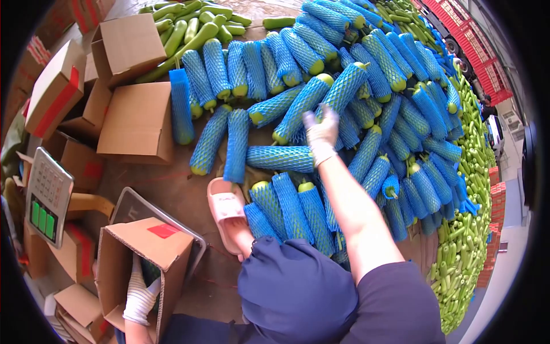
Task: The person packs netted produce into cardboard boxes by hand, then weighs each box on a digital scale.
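Bright, even daylight across whole floor (pixel 172 178) here, shadows soft, pooling between gourds (pixel 295 109). Forearm (pixel 358 215) catching pale shine. Box (pixel 166 243) dark inside, left hand (pixel 140 298) shaded in there. Right hand (pixel 322 133) slightly smeared at fingers. Scale display (pixel 43 221) glowing green. Red truck (pixel 472 49) bending at rim, far pile (pixel 472 189) going soft, corners black.

this was a produce packing area, likely a warehouse or covered loading spot. long green vegetables (pixel 467 218) lay in a great heap, many others sat in blue net sleeves (pixel 281 157), cardboard boxes (pixel 134 121) stood about a digital scale (pixel 48 198), and red slatted truck sides (pixel 475 46) rose behind the pile.
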